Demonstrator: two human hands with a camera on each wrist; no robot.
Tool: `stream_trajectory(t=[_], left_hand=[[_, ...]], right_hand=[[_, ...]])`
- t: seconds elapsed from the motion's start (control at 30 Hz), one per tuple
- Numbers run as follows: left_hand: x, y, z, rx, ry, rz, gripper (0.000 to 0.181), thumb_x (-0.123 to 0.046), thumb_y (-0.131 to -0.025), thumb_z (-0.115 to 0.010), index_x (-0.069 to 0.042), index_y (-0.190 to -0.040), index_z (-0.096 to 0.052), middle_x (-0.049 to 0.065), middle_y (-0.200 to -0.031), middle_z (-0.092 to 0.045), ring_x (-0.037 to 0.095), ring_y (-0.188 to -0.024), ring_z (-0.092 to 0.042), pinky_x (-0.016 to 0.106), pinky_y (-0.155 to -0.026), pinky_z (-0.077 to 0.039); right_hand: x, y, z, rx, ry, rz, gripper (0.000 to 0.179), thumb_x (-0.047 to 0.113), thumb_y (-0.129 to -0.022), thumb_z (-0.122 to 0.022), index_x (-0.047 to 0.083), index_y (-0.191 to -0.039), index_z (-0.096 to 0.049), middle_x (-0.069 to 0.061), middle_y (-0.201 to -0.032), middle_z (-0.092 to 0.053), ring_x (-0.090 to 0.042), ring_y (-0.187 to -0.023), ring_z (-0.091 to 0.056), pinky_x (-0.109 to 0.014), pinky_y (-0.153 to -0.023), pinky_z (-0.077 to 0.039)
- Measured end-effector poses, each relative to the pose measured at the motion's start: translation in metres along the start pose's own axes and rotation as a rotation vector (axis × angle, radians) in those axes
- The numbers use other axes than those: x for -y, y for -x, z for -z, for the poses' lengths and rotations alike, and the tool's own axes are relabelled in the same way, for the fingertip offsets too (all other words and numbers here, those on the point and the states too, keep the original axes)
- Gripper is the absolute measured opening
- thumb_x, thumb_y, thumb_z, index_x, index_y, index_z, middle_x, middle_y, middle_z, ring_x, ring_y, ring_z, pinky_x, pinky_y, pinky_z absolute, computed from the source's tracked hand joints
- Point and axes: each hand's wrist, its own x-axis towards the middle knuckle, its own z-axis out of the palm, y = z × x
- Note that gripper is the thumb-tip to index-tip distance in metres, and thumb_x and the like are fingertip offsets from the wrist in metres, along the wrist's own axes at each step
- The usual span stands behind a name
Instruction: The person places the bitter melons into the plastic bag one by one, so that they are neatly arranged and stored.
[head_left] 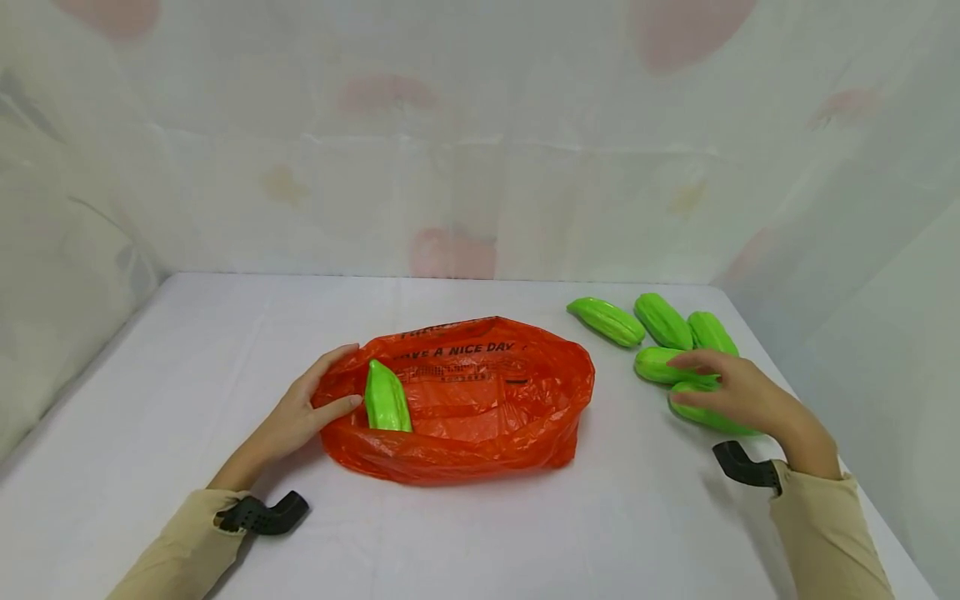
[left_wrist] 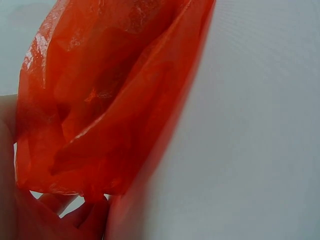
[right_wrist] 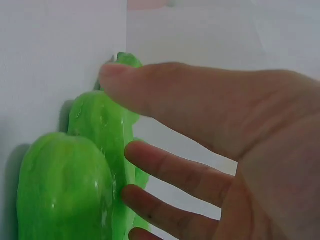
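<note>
A red plastic bag [head_left: 457, 454] printed with dark lettering lies with its mouth spread wide at the middle of the table. Inside its left part stands a bright green ridged gourd [head_left: 387, 398], its lower end hidden by the bag's front. My left hand [head_left: 303, 412] grips the bag's left edge; in the left wrist view, fingers pinch the red film [left_wrist: 95, 125]. At the right, my right hand [head_left: 731, 392] reaches over the two nearest gourds, thumb and fingers spread apart. The right wrist view shows these fingers [right_wrist: 175, 172] right beside a gourd [right_wrist: 102, 120], nothing gripped.
Behind the right hand, more green gourds [head_left: 663, 321] lie close together near the table's back right corner, one [head_left: 606, 321] slightly apart to the left. A white cloth [head_left: 637, 533] covers the table. Patterned curtains [head_left: 480, 192] hang behind it and along both sides.
</note>
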Motion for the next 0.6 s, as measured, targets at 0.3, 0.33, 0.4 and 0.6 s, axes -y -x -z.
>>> stream_trajectory(t=[0.3,0.33,0.4,0.6], left_hand=[[0.000,0.001,-0.001,-0.002,0.012,-0.001,0.067,-0.023,-0.098,-0.061,-0.015,-0.156,-0.028,0.017,-0.155,-0.039,0.036,-0.136,-0.041,0.058,-0.103,-0.043],[-0.001,0.001,-0.001,-0.001,0.011,0.001,0.067,-0.023,-0.097,-0.061,-0.015,-0.156,-0.028,0.016,-0.155,-0.038,0.036,-0.136,-0.041,0.059,-0.103,-0.043],[-0.001,0.001,-0.001,0.000,0.014,0.004,0.068,-0.023,-0.097,-0.062,-0.015,-0.156,-0.028,0.016,-0.155,-0.038,0.037,-0.136,-0.041,0.058,-0.102,-0.043],[-0.004,0.002,0.000,-0.002,0.013,-0.002,0.067,-0.022,-0.097,-0.062,-0.016,-0.155,-0.029,0.016,-0.154,-0.039,0.037,-0.136,-0.042,0.058,-0.102,-0.045]], right_hand=[[-0.011,0.002,0.004,0.026,0.047,0.016,0.049,0.028,-0.083,-0.080,0.008,-0.125,-0.066,-0.011,-0.124,-0.068,-0.034,-0.112,-0.060,-0.042,-0.090,-0.049],[-0.012,0.002,0.004,0.028,0.052,0.017,0.048,0.028,-0.082,-0.081,0.009,-0.124,-0.067,-0.010,-0.123,-0.069,-0.033,-0.110,-0.061,-0.039,-0.089,-0.050],[-0.014,0.003,0.005,0.035,0.060,0.017,0.047,0.029,-0.081,-0.082,0.010,-0.122,-0.068,-0.009,-0.121,-0.069,-0.030,-0.107,-0.062,-0.035,-0.086,-0.050],[-0.020,0.003,0.007,0.073,0.041,-0.015,0.049,0.030,-0.079,-0.084,0.010,-0.121,-0.069,-0.012,-0.123,-0.069,-0.035,-0.110,-0.063,-0.036,-0.084,-0.051]])
